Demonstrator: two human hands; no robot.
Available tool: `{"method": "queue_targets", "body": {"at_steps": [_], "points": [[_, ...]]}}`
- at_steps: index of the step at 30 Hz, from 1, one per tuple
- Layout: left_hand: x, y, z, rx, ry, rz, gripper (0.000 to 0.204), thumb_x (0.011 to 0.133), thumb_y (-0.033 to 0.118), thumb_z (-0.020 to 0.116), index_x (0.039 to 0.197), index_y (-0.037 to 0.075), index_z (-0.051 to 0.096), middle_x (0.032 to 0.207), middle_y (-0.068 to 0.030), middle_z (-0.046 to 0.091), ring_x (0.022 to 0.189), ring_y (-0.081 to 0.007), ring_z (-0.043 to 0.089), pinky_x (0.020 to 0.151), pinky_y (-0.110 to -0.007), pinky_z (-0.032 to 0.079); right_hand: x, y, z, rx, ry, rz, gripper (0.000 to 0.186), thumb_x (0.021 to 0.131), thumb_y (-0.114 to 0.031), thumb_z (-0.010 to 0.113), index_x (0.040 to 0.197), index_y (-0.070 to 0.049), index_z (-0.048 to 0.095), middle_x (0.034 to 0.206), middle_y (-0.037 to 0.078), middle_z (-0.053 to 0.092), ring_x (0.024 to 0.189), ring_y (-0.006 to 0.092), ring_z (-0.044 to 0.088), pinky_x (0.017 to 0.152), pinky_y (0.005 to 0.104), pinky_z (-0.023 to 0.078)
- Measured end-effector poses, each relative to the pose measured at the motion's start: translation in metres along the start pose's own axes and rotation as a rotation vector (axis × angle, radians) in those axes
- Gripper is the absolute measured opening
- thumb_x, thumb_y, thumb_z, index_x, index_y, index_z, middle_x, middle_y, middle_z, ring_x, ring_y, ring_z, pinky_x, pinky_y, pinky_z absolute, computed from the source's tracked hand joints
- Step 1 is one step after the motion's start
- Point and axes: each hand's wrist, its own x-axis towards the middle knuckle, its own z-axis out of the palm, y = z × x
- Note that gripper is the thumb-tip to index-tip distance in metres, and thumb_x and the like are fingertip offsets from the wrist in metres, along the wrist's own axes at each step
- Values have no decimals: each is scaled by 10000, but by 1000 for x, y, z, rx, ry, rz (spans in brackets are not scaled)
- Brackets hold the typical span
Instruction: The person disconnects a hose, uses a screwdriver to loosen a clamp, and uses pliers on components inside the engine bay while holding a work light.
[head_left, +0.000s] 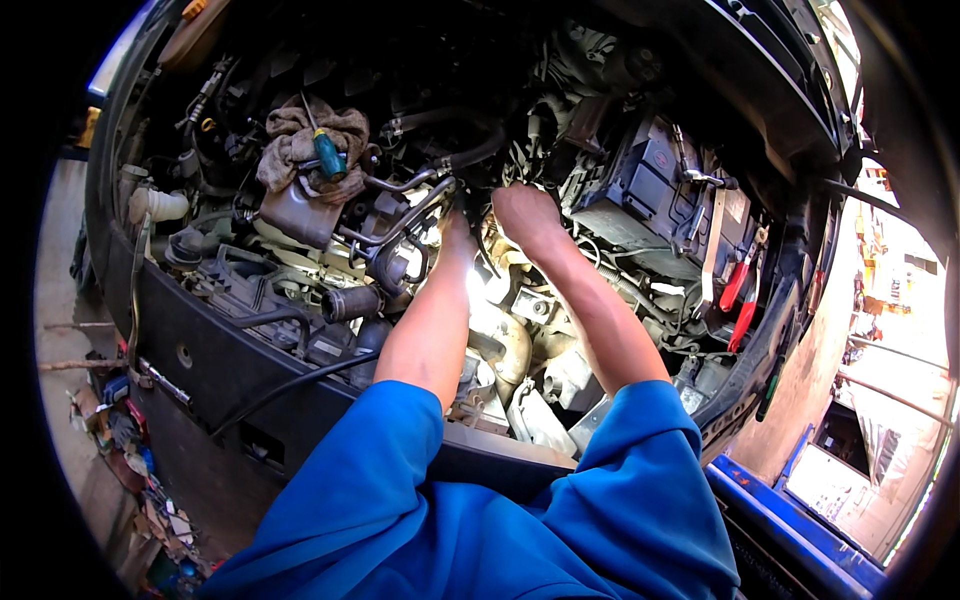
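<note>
Both my forearms reach out of blue sleeves deep into a car's engine bay [330, 300]. My left hand [457, 232] goes down between metal pipes [415, 205] and a dark hose [470, 150]; its fingers are hidden behind those parts. My right hand [527, 215] is beside it, knuckles up, fingers curled down into the dark gap behind the engine. What either hand touches is out of sight.
A green-handled screwdriver [328, 155] lies on a brown rag [300, 140] at the left. The battery [650, 190] sits to the right, with red-handled pliers [738, 300] beyond it. The black front panel [220, 370] runs below. Scrap litters the ground at lower left.
</note>
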Motion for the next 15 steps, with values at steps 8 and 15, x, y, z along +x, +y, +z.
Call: {"method": "queue_targets", "body": {"at_steps": [8,15], "points": [[14,-25,-18,131,-109,211,456,918,149,590,1346,44,469,1185,-138,622,1050,-228,613,879,-334,491,-5,-9,8,-56,34,114,178,825,-65,552,833,-40,728,871,186,713,785,320,718,669,407,582],[26,-31,-4,-182,49,142,384,922,198,610,1253,30,512,1119,-104,643,959,-236,638,819,-346,527,-13,-12,22,-40,56,124,164,828,-69,553,804,-39,712,848,179,705,789,327,717,650,398,578]]}}
